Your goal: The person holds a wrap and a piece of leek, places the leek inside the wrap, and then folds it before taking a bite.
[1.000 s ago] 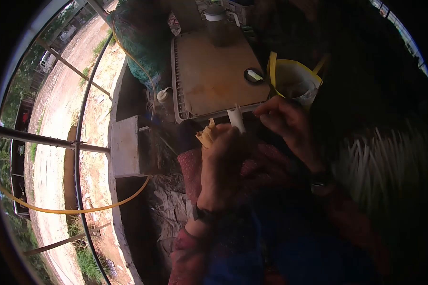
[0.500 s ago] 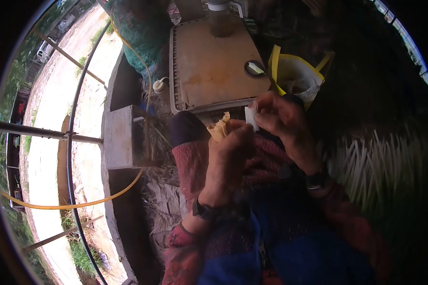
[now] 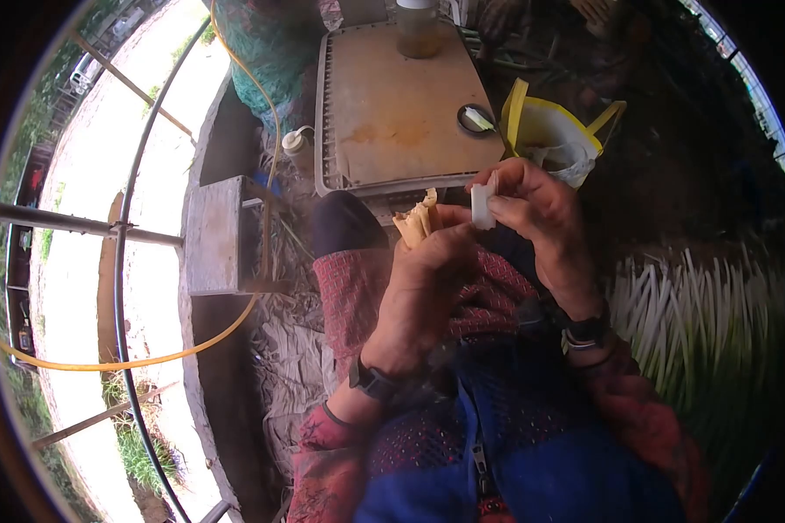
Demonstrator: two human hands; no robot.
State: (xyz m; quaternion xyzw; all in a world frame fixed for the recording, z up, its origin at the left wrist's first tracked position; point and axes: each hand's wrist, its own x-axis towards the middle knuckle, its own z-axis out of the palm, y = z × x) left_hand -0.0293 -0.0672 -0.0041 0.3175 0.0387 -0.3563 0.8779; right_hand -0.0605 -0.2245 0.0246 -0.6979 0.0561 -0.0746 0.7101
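My left hand (image 3: 436, 270) is closed around a tan, crumpled paper-like piece (image 3: 416, 225) that sticks up above the fist. Its thumb and fingertips reach right to the lower edge of a small white rectangular piece (image 3: 482, 207). The thumb and fingers of my right hand (image 3: 545, 222) pinch that white piece from the other side. Both hands are held close together over my lap, above the red patterned cloth (image 3: 358, 292).
Ahead stands a low brown-topped table (image 3: 401, 105) bearing a jar (image 3: 419, 35) and a small round black dish (image 3: 475, 120). Beside it is a yellow-edged bag (image 3: 549, 118). White-and-green stalks (image 3: 689, 305) lie at right, a wooden box (image 3: 218, 235) at left. Another person's hand (image 3: 593, 10) shows at the top.
My view has shifted a little, and the scene looks brighter. Both hands stay together, with the white piece turned slightly and still pinched in the right hand.
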